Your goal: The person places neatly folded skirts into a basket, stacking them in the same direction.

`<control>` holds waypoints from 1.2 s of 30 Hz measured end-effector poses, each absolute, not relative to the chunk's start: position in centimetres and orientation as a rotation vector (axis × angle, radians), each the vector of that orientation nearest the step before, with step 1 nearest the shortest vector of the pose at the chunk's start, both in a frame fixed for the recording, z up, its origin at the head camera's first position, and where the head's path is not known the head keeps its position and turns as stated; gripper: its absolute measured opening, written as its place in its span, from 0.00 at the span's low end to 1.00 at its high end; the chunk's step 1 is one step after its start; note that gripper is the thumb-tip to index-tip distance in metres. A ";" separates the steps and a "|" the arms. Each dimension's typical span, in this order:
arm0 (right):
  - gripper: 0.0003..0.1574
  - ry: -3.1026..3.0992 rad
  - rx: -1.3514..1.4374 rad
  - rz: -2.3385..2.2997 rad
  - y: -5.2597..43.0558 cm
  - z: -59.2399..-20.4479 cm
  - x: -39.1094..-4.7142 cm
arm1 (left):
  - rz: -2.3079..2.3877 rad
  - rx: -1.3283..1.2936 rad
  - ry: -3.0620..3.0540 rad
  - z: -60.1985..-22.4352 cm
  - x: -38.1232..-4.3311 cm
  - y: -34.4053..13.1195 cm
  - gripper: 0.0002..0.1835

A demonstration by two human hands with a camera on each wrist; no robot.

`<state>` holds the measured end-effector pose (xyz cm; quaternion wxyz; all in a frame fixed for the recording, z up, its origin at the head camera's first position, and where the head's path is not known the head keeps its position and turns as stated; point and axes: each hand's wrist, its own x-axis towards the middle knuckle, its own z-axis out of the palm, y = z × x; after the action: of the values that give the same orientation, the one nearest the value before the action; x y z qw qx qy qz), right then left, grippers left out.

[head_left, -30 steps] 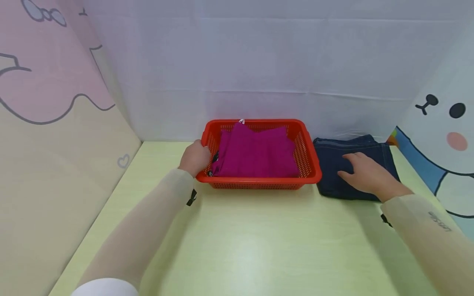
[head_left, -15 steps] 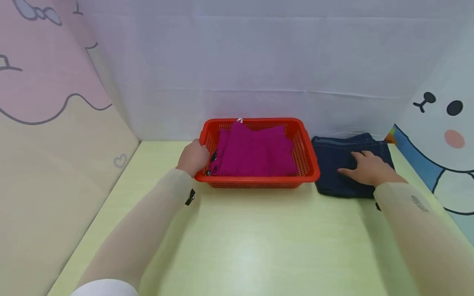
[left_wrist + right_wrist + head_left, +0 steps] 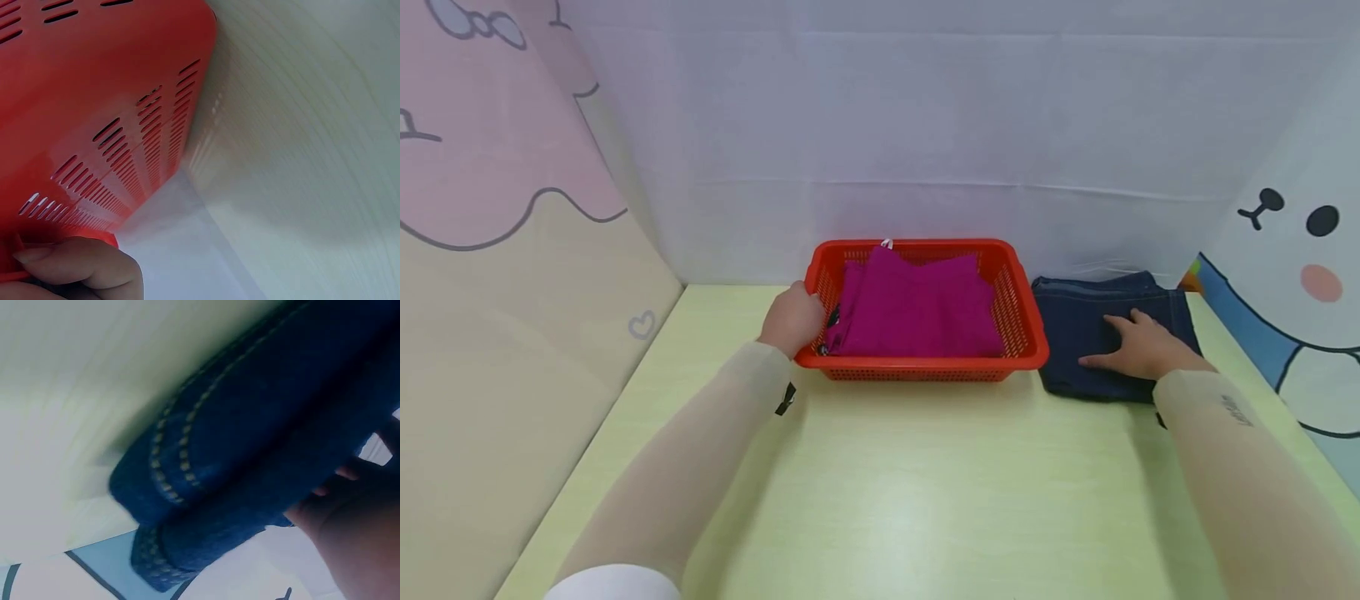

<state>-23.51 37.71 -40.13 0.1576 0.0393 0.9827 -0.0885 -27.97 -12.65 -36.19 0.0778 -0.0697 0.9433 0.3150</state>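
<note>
A red plastic basket [image 3: 925,364] with slotted walls stands at the back of the table. Folded magenta clothing [image 3: 925,312] lies in it. My left hand [image 3: 792,320] grips the basket's left rim; in the left wrist view the thumb and fingers [image 3: 84,269] curl over that rim. To the right of the basket lies a folded pair of dark blue jeans [image 3: 1067,321]. On top of it my right hand [image 3: 1144,346] rests with thumb and fingers spread. Stitched folded edges of the jeans [image 3: 237,444] fill much of the right wrist view, where the fingertips are mostly hidden.
The pale yellow-green table [image 3: 895,483] extends toward me in front of the basket. A white sheet [image 3: 925,125] hangs behind it. Printed cartoon panels stand at the left [image 3: 512,333] and right [image 3: 1300,333] of the table.
My right hand has moved slightly left and down onto the jeans over the past second. The left hand keeps its grip on the basket rim, and the basket has not visibly moved on the table.
</note>
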 end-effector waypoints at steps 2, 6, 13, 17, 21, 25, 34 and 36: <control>0.76 2.791 0.090 -0.267 37.9 -40.2 -23.4 | 0.947 -0.208 2.820 -36.3 -28.0 -12.7 0.19; 0.76 2.767 0.050 -0.285 37.9 -40.4 -23.5 | 0.946 -0.191 2.822 -36.2 -27.9 -13.0 0.19; 0.78 2.752 -0.008 -0.252 37.4 -40.7 -24.4 | 0.929 -0.190 2.834 -35.8 -27.6 -13.6 0.19; 0.78 2.755 -0.052 -0.249 37.7 -41.0 -24.3 | 0.908 -0.172 2.861 -35.9 -27.7 -13.8 0.19; 0.77 2.761 -0.082 -0.251 38.2 -41.3 -24.0 | 0.898 -0.164 2.870 -35.9 -27.8 -13.9 0.20; 0.76 2.770 -0.099 -0.266 38.4 -41.5 -23.6 | 0.918 -0.178 2.853 -36.0 -27.9 -13.8 0.19; 0.76 2.786 -0.105 -0.284 38.9 -41.5 -22.0 | 0.910 -0.157 2.870 -36.0 -27.9 -13.0 0.19; 0.76 2.786 -0.107 -0.293 38.9 -41.5 -21.6 | 0.913 -0.151 2.873 -36.0 -27.8 -12.9 0.19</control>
<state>-21.61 38.93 -41.52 0.1681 -0.0378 0.9797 -0.1029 -27.84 -12.88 -35.97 0.0617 -0.0500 0.9501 0.3018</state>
